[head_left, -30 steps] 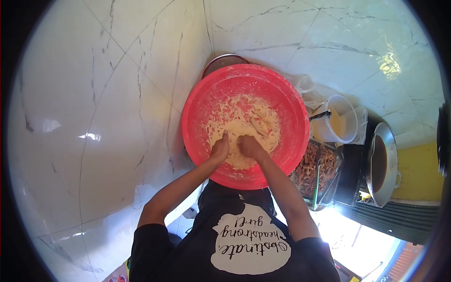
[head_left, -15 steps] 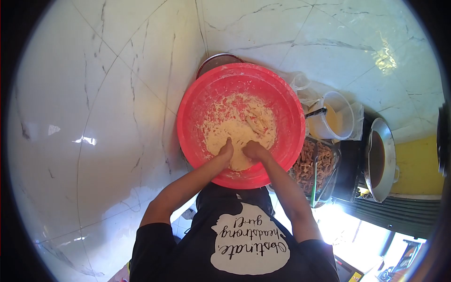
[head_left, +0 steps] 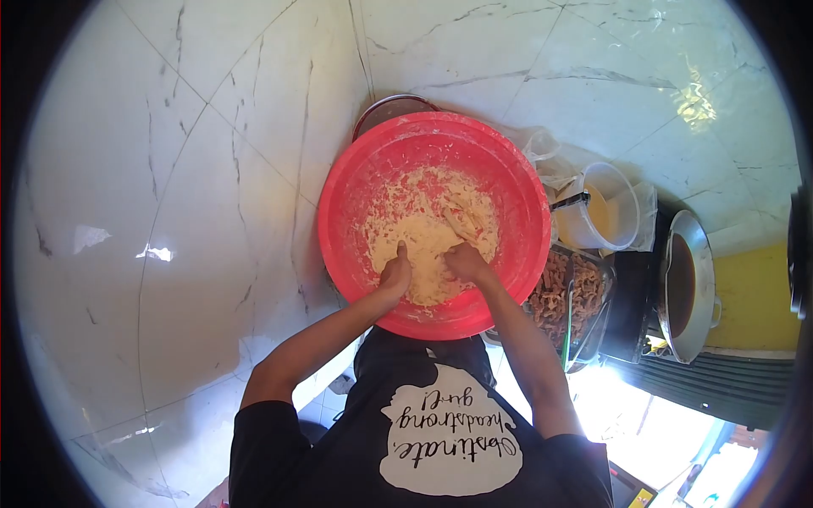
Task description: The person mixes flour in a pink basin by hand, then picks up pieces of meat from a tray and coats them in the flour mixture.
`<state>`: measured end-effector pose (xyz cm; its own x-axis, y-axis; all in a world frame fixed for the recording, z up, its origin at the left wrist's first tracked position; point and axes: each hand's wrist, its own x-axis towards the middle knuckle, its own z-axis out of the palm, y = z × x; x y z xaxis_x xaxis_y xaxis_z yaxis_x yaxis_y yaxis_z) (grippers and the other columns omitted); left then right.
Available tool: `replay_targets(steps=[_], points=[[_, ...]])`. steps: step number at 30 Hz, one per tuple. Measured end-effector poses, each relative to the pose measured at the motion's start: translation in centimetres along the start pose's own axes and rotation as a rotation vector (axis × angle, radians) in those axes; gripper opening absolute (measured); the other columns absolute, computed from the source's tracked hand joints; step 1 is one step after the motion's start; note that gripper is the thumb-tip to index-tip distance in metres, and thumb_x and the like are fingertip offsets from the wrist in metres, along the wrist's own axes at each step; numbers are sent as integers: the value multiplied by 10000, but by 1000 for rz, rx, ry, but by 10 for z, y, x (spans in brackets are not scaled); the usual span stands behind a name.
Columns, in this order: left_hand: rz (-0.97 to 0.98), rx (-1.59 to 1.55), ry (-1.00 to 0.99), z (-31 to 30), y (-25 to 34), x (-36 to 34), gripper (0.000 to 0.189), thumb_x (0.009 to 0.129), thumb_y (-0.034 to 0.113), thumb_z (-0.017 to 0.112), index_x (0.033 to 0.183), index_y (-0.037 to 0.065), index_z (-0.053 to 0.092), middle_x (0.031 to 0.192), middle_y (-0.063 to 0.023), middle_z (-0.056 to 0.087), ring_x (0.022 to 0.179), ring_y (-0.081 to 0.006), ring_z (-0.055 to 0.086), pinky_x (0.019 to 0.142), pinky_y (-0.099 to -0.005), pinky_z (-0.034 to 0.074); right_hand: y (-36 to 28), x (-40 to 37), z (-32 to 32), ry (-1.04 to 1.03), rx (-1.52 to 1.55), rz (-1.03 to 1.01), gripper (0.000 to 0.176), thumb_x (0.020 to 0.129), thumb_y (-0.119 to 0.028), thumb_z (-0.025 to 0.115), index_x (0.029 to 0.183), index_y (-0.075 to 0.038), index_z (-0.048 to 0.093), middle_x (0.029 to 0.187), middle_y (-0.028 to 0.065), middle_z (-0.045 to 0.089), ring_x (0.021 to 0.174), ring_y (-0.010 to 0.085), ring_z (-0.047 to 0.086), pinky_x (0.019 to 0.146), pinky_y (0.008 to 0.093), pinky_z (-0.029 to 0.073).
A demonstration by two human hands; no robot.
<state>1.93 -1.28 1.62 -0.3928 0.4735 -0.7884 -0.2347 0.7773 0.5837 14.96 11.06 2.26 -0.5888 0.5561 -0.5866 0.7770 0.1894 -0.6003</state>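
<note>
A large red basin (head_left: pixel 356 182) holds a pale, crumbly floury mixture (head_left: pixel 423 229) with a few longer pieces at its right side. My left hand (head_left: pixel 396 273) is in the near left part of the mixture, thumb pointing up and its other fingers hidden in or behind the flour. To its right, my right hand (head_left: pixel 464 261) dips into the mixture with its fingers curled; their tips are hidden, and whatever they hold cannot be made out. A gap of flour lies between the two hands.
Right of the basin are a clear tub of yellowish liquid (head_left: pixel 627 216) with a dark handle, a glass dish of brown strips (head_left: pixel 559 292) with a green-handled utensil (head_left: pixel 567 330), and a wide pan of dark liquid (head_left: pixel 681 288). Marbled tile walls (head_left: pixel 229 169) rise behind.
My left hand has shifted left and slightly down. My right hand has moved a little right and up, so the hands are farther apart and more of the flour between them shows.
</note>
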Motion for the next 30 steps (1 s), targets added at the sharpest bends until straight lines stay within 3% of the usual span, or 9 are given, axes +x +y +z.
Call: replay_targets(steps=[1, 4, 6, 12, 18, 20, 22, 24, 30], points=[[0, 0, 1, 3, -7, 10, 805, 862, 607, 136, 1104, -56, 524, 1131, -237, 522, 1071, -347, 489, 904, -405, 361, 2, 1, 3, 179, -89, 2, 410, 820, -316, 468, 820, 73, 597, 772, 174, 614, 690, 251, 612, 572, 340, 493], [-1, -172, 90, 22, -30, 57, 771, 874, 584, 153, 1133, -55, 498, 1149, -230, 510, 1075, -333, 491, 911, -397, 368, -5, -1, 11, 69, -132, 179, 420, 801, -319, 464, 842, 77, 600, 798, 199, 628, 773, 293, 631, 580, 375, 504], [-141, -714, -175, 41, -28, 69, 746, 881, 570, 182, 1151, -60, 478, 1152, -226, 503, 1074, -310, 495, 896, -385, 393, -28, -11, 16, -31, 23, 273, 410, 804, -307, 460, 837, 77, 598, 799, 198, 628, 773, 293, 630, 568, 375, 503], [-89, -332, 141, 42, 11, 23, 749, 874, 582, 191, 1094, -49, 529, 1032, -204, 559, 965, -277, 547, 817, -347, 438, -30, -8, 26, 126, 287, 108, 326, 790, -234, 465, 807, 59, 607, 727, 198, 615, 643, 286, 620, 579, 357, 509], [56, -173, -69, 9, -2, 10, 756, 874, 580, 188, 1020, -56, 571, 862, -174, 612, 837, -251, 559, 749, -355, 440, -20, -13, -11, -160, 321, 55, 338, 806, -255, 482, 786, 62, 597, 688, 113, 584, 646, 205, 591, 534, 326, 497], [79, -134, -135, -1, -12, 30, 748, 876, 576, 190, 1020, -52, 570, 892, -174, 605, 848, -249, 556, 747, -345, 437, -5, -3, -8, -195, 223, 121, 337, 804, -247, 483, 798, 71, 596, 718, 134, 596, 679, 226, 602, 561, 334, 504], [104, -96, -202, 1, -9, 29, 741, 878, 572, 191, 1019, -49, 569, 922, -175, 598, 858, -246, 553, 746, -336, 435, 22, 20, 11, 90, -283, -79, 361, 807, -263, 475, 846, 72, 605, 803, 217, 611, 761, 313, 613, 658, 372, 504], [26, -125, 167, 17, 2, 15, 721, 885, 559, 193, 1038, -44, 558, 1007, -179, 573, 912, -246, 544, 781, -327, 424, 4, 1, 16, 51, -210, 26, 377, 814, -281, 460, 866, 62, 609, 843, 245, 601, 802, 347, 598, 705, 384, 491], [-91, -333, -9, 44, 11, 19, 725, 880, 564, 212, 1063, -60, 532, 1076, -202, 552, 975, -274, 546, 832, -371, 412, -23, -5, 36, 85, -128, 0, 380, 810, -281, 471, 902, 65, 598, 888, 270, 599, 842, 364, 603, 757, 415, 475]])
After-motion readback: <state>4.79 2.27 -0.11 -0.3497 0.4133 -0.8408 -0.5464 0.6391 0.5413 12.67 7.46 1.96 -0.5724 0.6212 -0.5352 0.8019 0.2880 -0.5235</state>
